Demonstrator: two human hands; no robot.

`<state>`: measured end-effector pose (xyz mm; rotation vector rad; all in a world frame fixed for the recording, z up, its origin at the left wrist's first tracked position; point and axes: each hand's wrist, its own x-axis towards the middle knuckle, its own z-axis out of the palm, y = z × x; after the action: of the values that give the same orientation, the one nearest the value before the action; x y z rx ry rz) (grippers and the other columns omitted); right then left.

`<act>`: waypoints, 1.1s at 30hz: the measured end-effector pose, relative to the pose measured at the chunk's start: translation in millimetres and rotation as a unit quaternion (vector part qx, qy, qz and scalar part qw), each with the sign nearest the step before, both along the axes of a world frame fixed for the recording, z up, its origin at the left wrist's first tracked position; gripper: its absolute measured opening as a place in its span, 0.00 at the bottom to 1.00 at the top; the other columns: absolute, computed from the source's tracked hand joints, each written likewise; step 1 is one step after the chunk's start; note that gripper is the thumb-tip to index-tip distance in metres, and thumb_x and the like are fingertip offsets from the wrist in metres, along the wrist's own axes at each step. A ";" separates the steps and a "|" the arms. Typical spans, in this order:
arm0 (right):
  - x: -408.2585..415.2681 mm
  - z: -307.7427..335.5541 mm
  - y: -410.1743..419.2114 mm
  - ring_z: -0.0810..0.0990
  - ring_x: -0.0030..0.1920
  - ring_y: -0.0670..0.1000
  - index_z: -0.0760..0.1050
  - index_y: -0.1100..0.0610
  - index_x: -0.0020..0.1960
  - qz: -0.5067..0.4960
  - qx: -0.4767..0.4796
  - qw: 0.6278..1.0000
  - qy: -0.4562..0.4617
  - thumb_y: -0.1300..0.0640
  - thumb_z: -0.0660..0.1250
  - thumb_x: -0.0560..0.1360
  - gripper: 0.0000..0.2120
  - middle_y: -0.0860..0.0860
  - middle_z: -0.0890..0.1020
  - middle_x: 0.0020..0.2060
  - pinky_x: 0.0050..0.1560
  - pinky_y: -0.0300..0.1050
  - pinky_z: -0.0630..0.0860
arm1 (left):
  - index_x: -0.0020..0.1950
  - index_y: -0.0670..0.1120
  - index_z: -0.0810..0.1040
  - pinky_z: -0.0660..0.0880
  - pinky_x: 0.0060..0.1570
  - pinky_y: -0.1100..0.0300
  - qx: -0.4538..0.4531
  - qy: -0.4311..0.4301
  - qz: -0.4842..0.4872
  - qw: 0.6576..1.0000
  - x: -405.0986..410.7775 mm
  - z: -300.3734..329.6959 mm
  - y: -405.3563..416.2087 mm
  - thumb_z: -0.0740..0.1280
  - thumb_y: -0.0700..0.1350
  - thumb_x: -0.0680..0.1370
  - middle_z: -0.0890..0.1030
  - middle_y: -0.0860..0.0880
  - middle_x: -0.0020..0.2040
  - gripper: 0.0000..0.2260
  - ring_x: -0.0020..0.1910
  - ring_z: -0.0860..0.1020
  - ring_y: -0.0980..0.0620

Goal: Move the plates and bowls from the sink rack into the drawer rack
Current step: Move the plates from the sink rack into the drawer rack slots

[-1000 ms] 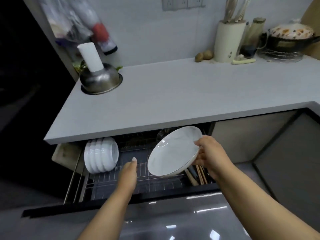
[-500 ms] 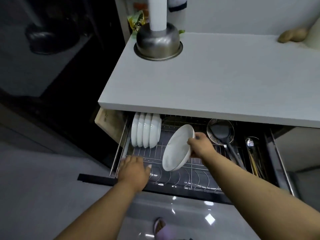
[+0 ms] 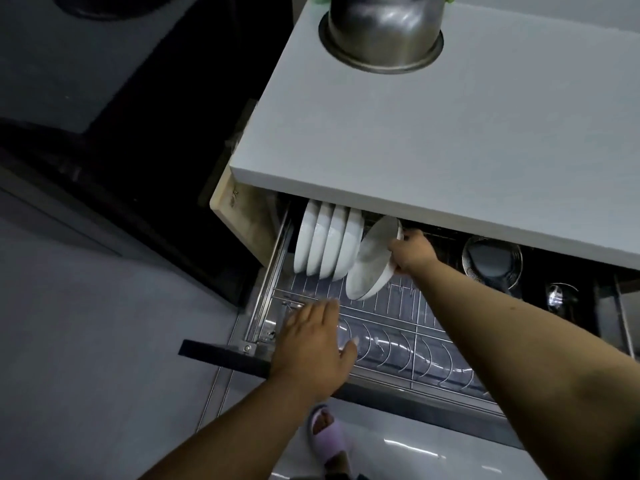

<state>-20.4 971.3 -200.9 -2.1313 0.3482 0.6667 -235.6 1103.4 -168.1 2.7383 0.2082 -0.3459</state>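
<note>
My right hand (image 3: pixel 412 252) grips the rim of a white plate (image 3: pixel 372 263), which stands tilted on edge in the drawer rack (image 3: pixel 398 327), its lower edge at the wires. Just left of it, several white bowls (image 3: pixel 327 247) stand on edge in a row at the rack's back left; whether the plate touches the nearest one I cannot tell. My left hand (image 3: pixel 317 341) hovers flat, fingers spread, over the rack's front left corner and holds nothing.
The grey countertop (image 3: pixel 450 133) overhangs the back of the pulled-out drawer. A steel bowl (image 3: pixel 382 27) sits on it. Ladles and utensils (image 3: pixel 491 261) lie in the drawer's right part. A wooden board (image 3: pixel 242 216) stands left of the drawer. A slippered foot (image 3: pixel 327 434) is below.
The view has dropped closer to the drawer. My right hand has carried the plate back and left, next to the row of bowls. My left hand stays over the front left of the rack.
</note>
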 end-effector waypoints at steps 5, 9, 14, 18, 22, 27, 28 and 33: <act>4.0 9.8 21.3 0.79 0.55 0.63 0.67 0.60 0.66 0.043 -0.058 0.997 -0.015 0.55 0.64 0.72 0.24 0.61 0.78 0.58 0.57 0.57 0.77 | 0.78 0.48 0.49 0.50 0.75 0.54 -0.016 0.010 -0.002 1.000 -0.4 -4.1 0.8 0.43 0.65 0.73 0.57 0.49 0.77 0.37 0.76 0.54 0.50; 11.7 3.2 36.0 0.78 0.54 0.60 0.72 0.63 0.64 0.102 -0.095 0.990 -0.018 0.55 0.63 0.76 0.19 0.60 0.78 0.59 0.51 0.47 0.72 | 0.77 0.47 0.55 0.56 0.71 0.53 -0.019 0.007 0.004 1.000 -1.4 -5.2 0.6 0.48 0.64 0.73 0.64 0.47 0.74 0.36 0.73 0.61 0.49; 19.8 3.7 53.3 0.75 0.60 0.61 0.75 0.66 0.60 0.184 -0.177 0.967 -0.020 0.51 0.59 0.79 0.20 0.64 0.78 0.59 0.57 0.47 0.70 | 0.77 0.48 0.54 0.58 0.69 0.56 -0.039 -0.003 0.007 0.999 -0.5 -2.7 0.6 0.54 0.63 0.77 0.64 0.50 0.74 0.33 0.72 0.61 0.51; 23.2 1.7 55.3 0.74 0.61 0.63 0.72 0.66 0.64 0.220 -0.207 0.953 -0.021 0.54 0.49 0.83 0.21 0.65 0.76 0.61 0.58 0.48 0.70 | 0.77 0.49 0.53 0.58 0.69 0.56 -0.044 -0.004 0.004 0.999 2.0 -2.7 1.3 0.54 0.63 0.76 0.64 0.51 0.74 0.33 0.72 0.61 0.52; 19.9 -3.7 56.3 0.76 0.58 0.63 0.75 0.67 0.58 0.213 -0.215 0.952 -0.055 0.51 0.52 0.82 0.22 0.65 0.78 0.57 0.54 0.48 0.71 | 0.76 0.48 0.56 0.62 0.67 0.55 -0.039 -0.010 0.008 0.999 1.8 -4.4 0.5 0.52 0.63 0.74 0.67 0.50 0.72 0.34 0.70 0.64 0.50; 6.3 -19.0 59.4 0.71 0.62 0.64 0.64 0.67 0.67 0.194 -0.200 0.955 -0.096 0.49 0.54 0.81 0.23 0.66 0.77 0.58 0.54 0.49 0.70 | 0.74 0.47 0.60 0.66 0.64 0.55 -0.042 -0.021 0.014 0.999 1.4 -4.0 -1.3 0.51 0.63 0.72 0.70 0.49 0.69 0.34 0.68 0.67 0.50; 7.2 -21.0 59.1 0.70 0.63 0.64 0.63 0.66 0.68 0.198 -0.202 0.954 -0.098 0.49 0.54 0.81 0.24 0.66 0.76 0.60 0.55 0.50 0.70 | 0.75 0.47 0.59 0.65 0.64 0.55 -0.043 -0.019 0.014 0.999 1.5 -3.9 -1.3 0.51 0.63 0.73 0.70 0.49 0.70 0.34 0.68 0.67 0.50; 28.3 -21.5 61.1 0.74 0.62 0.63 0.73 0.65 0.63 0.275 -0.234 0.929 -0.086 0.49 0.49 0.83 0.23 0.64 0.76 0.62 0.58 0.48 0.70 | 0.76 0.48 0.56 0.63 0.66 0.57 -0.054 -0.008 0.018 0.998 2.3 -3.8 -0.5 0.58 0.61 0.76 0.66 0.51 0.72 0.32 0.70 0.64 0.52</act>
<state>8.0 1032.4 -222.4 -2.7611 -0.2303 0.7507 -233.4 1102.9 -171.9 2.6261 0.2265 -0.3159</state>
